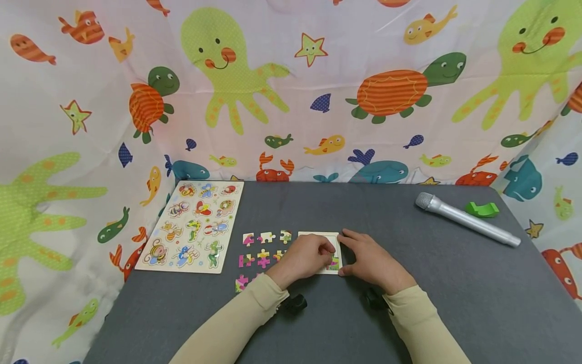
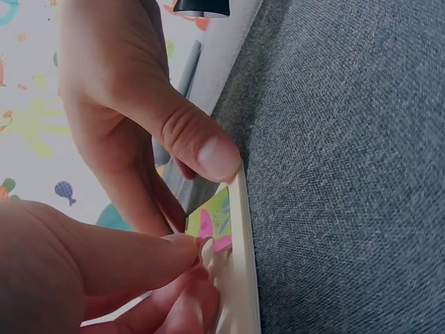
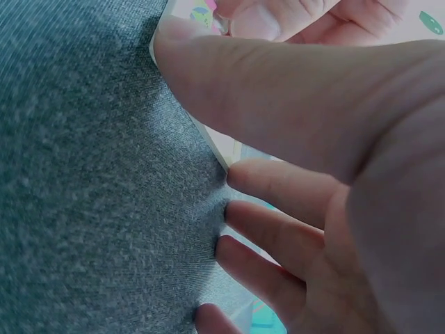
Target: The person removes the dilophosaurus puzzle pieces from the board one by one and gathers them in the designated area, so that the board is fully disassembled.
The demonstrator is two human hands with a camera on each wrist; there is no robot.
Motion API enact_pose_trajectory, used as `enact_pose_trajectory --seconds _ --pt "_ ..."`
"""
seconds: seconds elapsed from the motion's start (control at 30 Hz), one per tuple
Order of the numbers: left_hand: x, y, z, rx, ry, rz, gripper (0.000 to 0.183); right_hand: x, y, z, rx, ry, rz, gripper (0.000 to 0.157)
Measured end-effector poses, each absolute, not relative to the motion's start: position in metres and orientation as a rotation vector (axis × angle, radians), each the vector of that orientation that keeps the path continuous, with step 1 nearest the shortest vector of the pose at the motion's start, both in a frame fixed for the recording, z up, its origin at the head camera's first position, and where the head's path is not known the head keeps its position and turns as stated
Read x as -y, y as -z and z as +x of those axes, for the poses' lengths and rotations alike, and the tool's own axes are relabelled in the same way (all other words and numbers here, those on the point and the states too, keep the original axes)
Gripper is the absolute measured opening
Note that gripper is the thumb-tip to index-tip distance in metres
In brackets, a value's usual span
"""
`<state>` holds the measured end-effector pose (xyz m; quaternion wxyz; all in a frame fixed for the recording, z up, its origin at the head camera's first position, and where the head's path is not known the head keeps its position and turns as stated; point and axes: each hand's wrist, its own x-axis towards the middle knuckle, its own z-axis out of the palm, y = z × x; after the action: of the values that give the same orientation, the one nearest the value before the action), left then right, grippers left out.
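Observation:
My left hand (image 1: 310, 255) reaches over a small white puzzle tray (image 1: 313, 233), thumb and fingertips pinching a small jigsaw piece (image 2: 206, 252), mostly hidden by the fingers. In the tray's lower right corner lies a green and pink puzzle piece (image 1: 334, 264). My right hand (image 1: 375, 260) rests along the tray's right side, its thumb at the near corner and forefinger at the far one. The other right fingers spread loosely, their tips on the table in the right wrist view. Loose jigsaw pieces (image 1: 263, 259) lie in rows left of the tray, some covered by my left hand.
A board of insect figures (image 1: 193, 227) lies at the back left of the grey table (image 1: 454, 283). At the back right are a silver microphone (image 1: 468, 220) and a green curved block (image 1: 482, 210). A curtain printed with sea animals (image 1: 291, 76) encloses the far side.

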<state>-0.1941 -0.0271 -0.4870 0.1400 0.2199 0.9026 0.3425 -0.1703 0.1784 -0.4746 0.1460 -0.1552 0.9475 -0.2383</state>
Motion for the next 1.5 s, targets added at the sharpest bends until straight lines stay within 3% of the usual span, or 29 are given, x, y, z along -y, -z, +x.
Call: enact_pose_trajectory --seconds 0.63,1.1,1.5 --pt "0.059 0.484 -0.198 -2.549 -1.153 0.600 0.013 -0.173 0.475 -0.174 -2.732 0.647 -0.424 0.086" --pt "0.126 0.475 -0.172 -2.521 -1.164 0.485 0.011 -0.178 0.476 -0.171 -2.726 0.645 -0.423 0.087" --pt "0.141 0.484 -0.159 -2.568 -1.062 0.492 0.008 -0.176 0.478 -0.172 -2.715 0.645 -0.436 0.088"
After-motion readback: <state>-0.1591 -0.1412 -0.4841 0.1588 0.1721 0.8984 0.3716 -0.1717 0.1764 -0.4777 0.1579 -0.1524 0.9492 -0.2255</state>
